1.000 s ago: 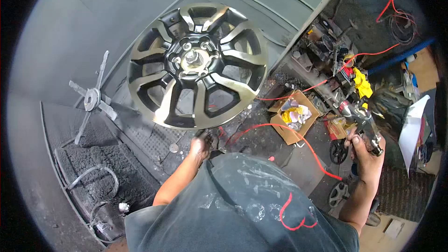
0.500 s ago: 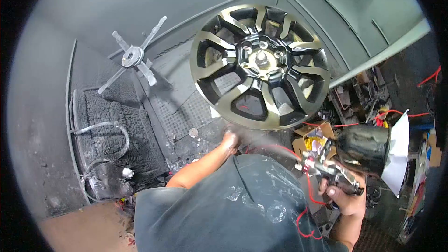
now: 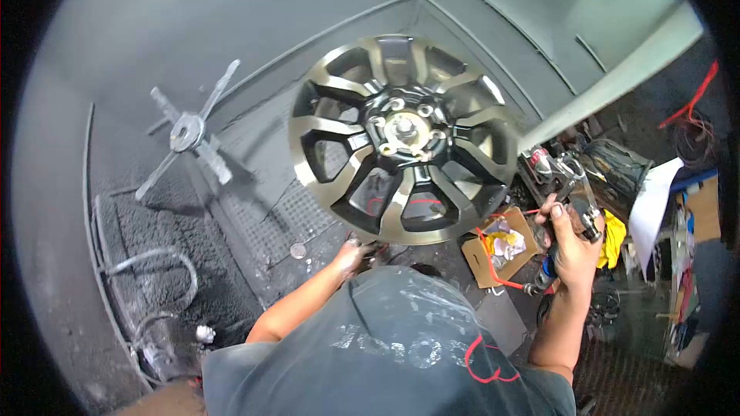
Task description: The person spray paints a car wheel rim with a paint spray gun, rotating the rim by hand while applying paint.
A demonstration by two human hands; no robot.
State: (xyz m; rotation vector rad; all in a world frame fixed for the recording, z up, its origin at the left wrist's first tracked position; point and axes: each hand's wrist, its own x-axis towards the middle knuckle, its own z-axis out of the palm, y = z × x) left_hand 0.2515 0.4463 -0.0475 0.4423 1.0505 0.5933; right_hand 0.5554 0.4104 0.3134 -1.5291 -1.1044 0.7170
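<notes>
A black and bright-metal wheel rim [image 3: 405,139] faces up in the middle of the view. Just below its lower edge is my left hand [image 3: 353,257]; its fingers are dark, partly hidden under the rim, and I cannot make out what they touch. To the right of the rim, my right hand [image 3: 572,243] is wrapped round a spray gun [image 3: 574,204]. The gun has a dark cup [image 3: 613,166] with a white sheet [image 3: 651,208] at its far end. A red hose [image 3: 493,270] runs by the gun's lower end.
A grey-coated metal stand with several arms [image 3: 187,132] is at the left, above a dark shaggy mat [image 3: 154,239]. A cardboard box [image 3: 482,262] with crumpled paper sits below right of the rim. Yellow cloth [image 3: 612,240] and cluttered items lie at the right. Grey walls stand behind.
The spray gun in my right hand has swung up and right, and its cup has tilted away. The spokes have turned. The view has shifted, and the mist seen earlier near the nozzle no longer shows.
</notes>
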